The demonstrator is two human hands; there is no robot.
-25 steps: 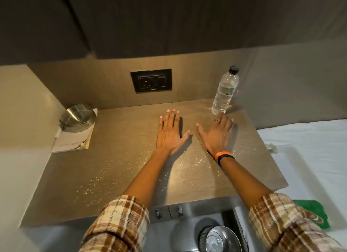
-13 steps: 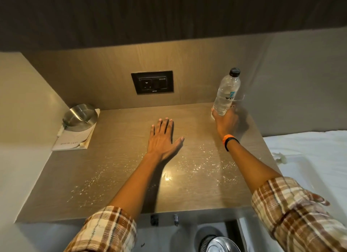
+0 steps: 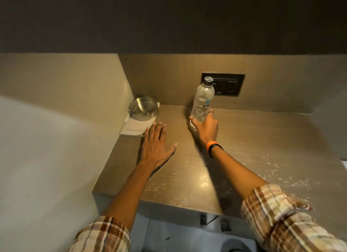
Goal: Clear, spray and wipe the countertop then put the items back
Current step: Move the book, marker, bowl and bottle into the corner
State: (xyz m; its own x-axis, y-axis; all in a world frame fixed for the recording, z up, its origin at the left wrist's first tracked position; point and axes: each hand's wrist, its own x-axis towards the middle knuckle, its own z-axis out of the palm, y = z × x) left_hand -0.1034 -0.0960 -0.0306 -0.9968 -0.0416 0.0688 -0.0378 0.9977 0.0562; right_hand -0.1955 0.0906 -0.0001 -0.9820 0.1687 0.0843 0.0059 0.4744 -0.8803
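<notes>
A clear plastic water bottle point(image 3: 202, 101) with a dark cap stands upright near the back of the brown countertop point(image 3: 262, 148). My right hand point(image 3: 205, 129) is wrapped around its lower part. My left hand point(image 3: 156, 144) lies flat and open on the counter, fingertips touching the edge of a white booklet point(image 3: 134, 128). A round steel ashtray point(image 3: 143, 108) rests on that booklet in the back left corner. Fine specks or droplets glisten across the front and right of the counter.
A dark socket plate point(image 3: 227, 84) sits in the back wall behind the bottle. Walls close the counter at left and back. A dark cabinet hangs overhead. Below the front edge is a pale surface with a round fixture partly showing.
My right hand took hold of the bottle at the back right and has carried it left toward the middle. My left hand slid left to the booklet. My view swung left.
</notes>
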